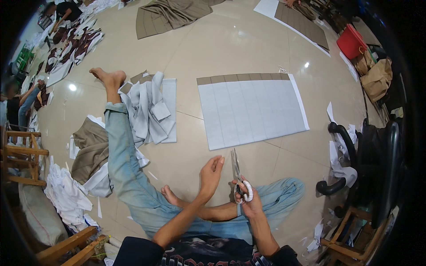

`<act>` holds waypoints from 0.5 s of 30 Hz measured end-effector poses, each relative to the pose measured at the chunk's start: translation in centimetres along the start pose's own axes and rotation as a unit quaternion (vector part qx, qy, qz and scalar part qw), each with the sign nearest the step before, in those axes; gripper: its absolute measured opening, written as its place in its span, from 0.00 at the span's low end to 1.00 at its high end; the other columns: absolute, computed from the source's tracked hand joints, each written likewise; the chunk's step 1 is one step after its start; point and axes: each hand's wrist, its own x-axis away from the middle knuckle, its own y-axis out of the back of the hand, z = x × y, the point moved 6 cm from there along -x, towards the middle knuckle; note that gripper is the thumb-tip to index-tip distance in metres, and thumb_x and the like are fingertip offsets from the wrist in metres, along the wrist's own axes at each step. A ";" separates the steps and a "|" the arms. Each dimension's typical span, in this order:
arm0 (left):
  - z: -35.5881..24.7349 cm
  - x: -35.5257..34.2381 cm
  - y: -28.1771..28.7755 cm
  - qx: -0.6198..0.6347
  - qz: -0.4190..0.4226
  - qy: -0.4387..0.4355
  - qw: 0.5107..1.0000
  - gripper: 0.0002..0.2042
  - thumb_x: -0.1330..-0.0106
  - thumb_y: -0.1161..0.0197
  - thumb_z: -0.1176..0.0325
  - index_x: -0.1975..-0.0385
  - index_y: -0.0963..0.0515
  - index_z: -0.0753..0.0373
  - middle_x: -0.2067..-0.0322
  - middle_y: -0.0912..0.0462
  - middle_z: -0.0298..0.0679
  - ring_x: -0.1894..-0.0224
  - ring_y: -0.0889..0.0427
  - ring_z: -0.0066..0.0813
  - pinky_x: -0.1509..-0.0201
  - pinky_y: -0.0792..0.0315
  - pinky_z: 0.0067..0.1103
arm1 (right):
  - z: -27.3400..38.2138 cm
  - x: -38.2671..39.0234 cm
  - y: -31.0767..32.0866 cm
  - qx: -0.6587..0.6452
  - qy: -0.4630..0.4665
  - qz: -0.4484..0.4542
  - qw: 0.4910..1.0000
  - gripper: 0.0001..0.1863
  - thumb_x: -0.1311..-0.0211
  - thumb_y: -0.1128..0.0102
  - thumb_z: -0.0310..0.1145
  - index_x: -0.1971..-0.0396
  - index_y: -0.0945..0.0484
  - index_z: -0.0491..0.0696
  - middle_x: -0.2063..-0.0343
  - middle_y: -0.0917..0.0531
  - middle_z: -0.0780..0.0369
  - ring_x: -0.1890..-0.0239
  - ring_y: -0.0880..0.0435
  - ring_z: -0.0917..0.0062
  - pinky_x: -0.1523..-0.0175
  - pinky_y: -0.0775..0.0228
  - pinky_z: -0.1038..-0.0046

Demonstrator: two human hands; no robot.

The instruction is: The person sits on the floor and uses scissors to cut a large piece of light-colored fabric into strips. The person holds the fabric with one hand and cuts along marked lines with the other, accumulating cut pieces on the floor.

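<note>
In my right hand (254, 207) is a pair of metal scissors (236, 166), blades pointing away from me and white wrapping around the handles (249, 191). My fingers are closed about those handles. Just left of the blades, my left hand (210, 176) hovers with bent fingers slightly apart; nothing shows in it. Beyond both hands, a pale grey panel (253, 113) with parallel fold lines lies flat on the floor. A brown strip (242, 78) runs along its far edge, and a white strip (299, 102) down its right side. Neither hand touches the panel.
Crumpled pale cloth (148, 108) lies past my outstretched left leg (122, 146); brown cloth (91, 148) is heaped left of it. More brown pleated fabric (173, 17) spreads farther off. A black chair base (333, 188) stands right, wooden stools (22, 150) left. Other people sit in the distance.
</note>
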 end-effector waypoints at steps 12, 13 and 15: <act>-1.2 -5.0 -1.9 0.280 -0.068 0.199 0.937 0.17 0.36 0.30 0.53 0.72 0.25 0.60 0.77 0.22 0.34 0.82 0.32 0.16 0.82 0.43 0.16 | 3.2 -4.5 -2.8 0.039 0.030 0.042 0.998 0.30 0.31 0.41 0.32 0.32 0.37 0.43 0.56 0.17 0.58 0.77 0.24 0.82 0.78 0.35 0.81; -1.1 -5.3 -1.9 0.261 -0.063 0.187 0.945 0.16 0.36 0.30 0.55 0.72 0.25 0.60 0.78 0.23 0.34 0.83 0.33 0.16 0.83 0.44 0.16 | 3.0 -4.8 -2.7 0.052 0.035 0.047 0.997 0.30 0.31 0.41 0.32 0.31 0.38 0.42 0.56 0.16 0.58 0.77 0.24 0.82 0.78 0.35 0.81; 0.0 -5.7 -1.2 0.220 -0.055 0.165 0.960 0.14 0.37 0.29 0.59 0.73 0.24 0.60 0.81 0.24 0.33 0.86 0.34 0.16 0.85 0.46 0.16 | 2.2 -5.2 -2.8 0.062 0.040 0.053 0.996 0.32 0.32 0.40 0.30 0.31 0.38 0.41 0.55 0.16 0.58 0.77 0.25 0.83 0.78 0.36 0.81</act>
